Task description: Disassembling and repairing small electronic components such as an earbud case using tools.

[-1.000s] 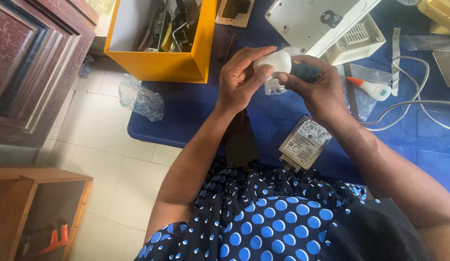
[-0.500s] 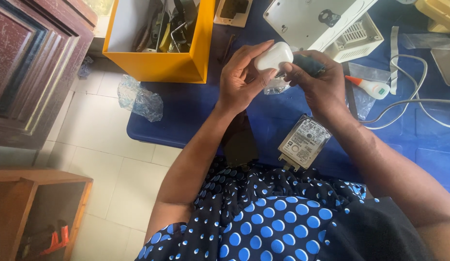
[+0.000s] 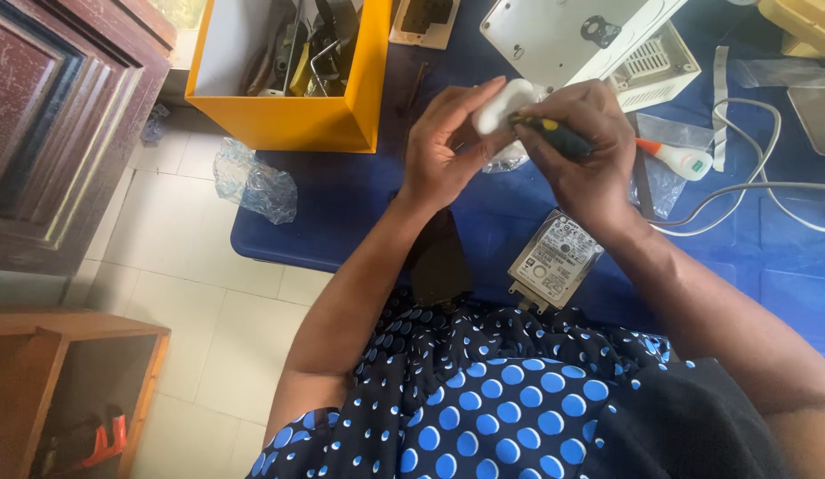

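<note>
2 hands meet above the blue table [image 3: 341, 204], and the small white plastic piece [image 3: 504, 105] between them now lies tilted on its long side, where 1 second ago its rounded end faced the camera; the piece has also come slightly closer to the grey box at the top. Going from the left, a wooden cabinet [image 3: 49, 124] stands on the tiled floor, and beside it 1 yellow bin [image 3: 288, 115] sits on the table corner, holding a jumble of metal parts and tools, too crowded to tell apart. A crumpled clear bag [image 3: 253, 182] lies by the bin's foot. The left hand [image 3: 448, 146] has its fingers curled narrowly around the white piece, thumb on top, holding it up off the table. The right hand [image 3: 585, 146] is closed around a dark-handled screwdriver [image 3: 559, 135] with a yellow band, its tip hidden against the piece. The turn suggests a fresh face has been brought to the tool. Below the right wrist 1 hard drive [image 3: 554, 260] lies flat, label up. Farther right rest an orange-and-white tool [image 3: 683, 160] and a white cable [image 3: 767, 191], with the grey box [image 3: 572, 35] behind.
</note>
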